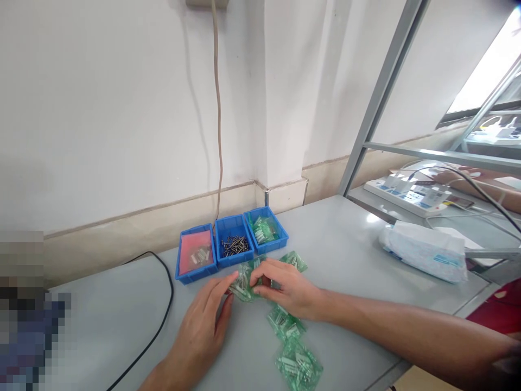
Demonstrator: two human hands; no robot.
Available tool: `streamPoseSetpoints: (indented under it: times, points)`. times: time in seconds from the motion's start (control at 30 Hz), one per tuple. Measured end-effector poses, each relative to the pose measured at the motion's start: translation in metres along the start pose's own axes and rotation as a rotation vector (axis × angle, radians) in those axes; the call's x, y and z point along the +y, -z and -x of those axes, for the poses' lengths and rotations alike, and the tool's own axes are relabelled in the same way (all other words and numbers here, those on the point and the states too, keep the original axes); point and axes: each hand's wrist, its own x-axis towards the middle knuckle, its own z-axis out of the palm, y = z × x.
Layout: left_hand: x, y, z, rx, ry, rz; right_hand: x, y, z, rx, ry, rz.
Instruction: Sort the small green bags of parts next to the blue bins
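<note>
Between my two hands lies a green plastic bag (242,283) with small metallic and pale parts inside. My left hand (207,312) has its fingertips at the bag's left edge, thumb and fingers pinching it. My right hand (283,285) curls thumb and fingers on the bag's right side. More green bags of parts lie by my right hand: one behind it (294,260), one in front (285,323) and one nearer the table's front (299,365). Just behind the hands stand three blue bins: a left one (196,278), a middle one (236,259) and a right one (272,247).
The left bin holds a pink sheet and a bag; the middle, dark metal pins; the right, green bags. A black cable (170,293) curves at left. A white-blue packet (425,252), power strip (407,198), metal frame (376,108) and another person's arm (480,187) are at right.
</note>
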Motion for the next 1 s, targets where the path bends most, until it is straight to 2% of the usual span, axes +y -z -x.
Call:
streamPoseSetpoints:
  times: [0.17, 0.53, 0.83, 1.0]
  points:
    - [0.0013, 0.0012, -0.0038, 0.007, -0.017, 0.058, -0.0022, 0.0, -0.0022, -0.053, 0.025, -0.031]
    - [-0.0018, 0.0003, 0.0016, -0.046, 0.043, 0.066, -0.0063, 0.0014, -0.0032, -0.041, 0.069, -0.061]
    - [0.0025, 0.0019, -0.0031, -0.018, -0.001, 0.042, -0.0043, 0.0002, -0.0014, -0.041, -0.036, 0.011]
    - [0.0008, 0.0016, -0.0015, -0.008, 0.015, 0.042, -0.0078, 0.0023, -0.0026, -0.058, -0.038, 0.021]
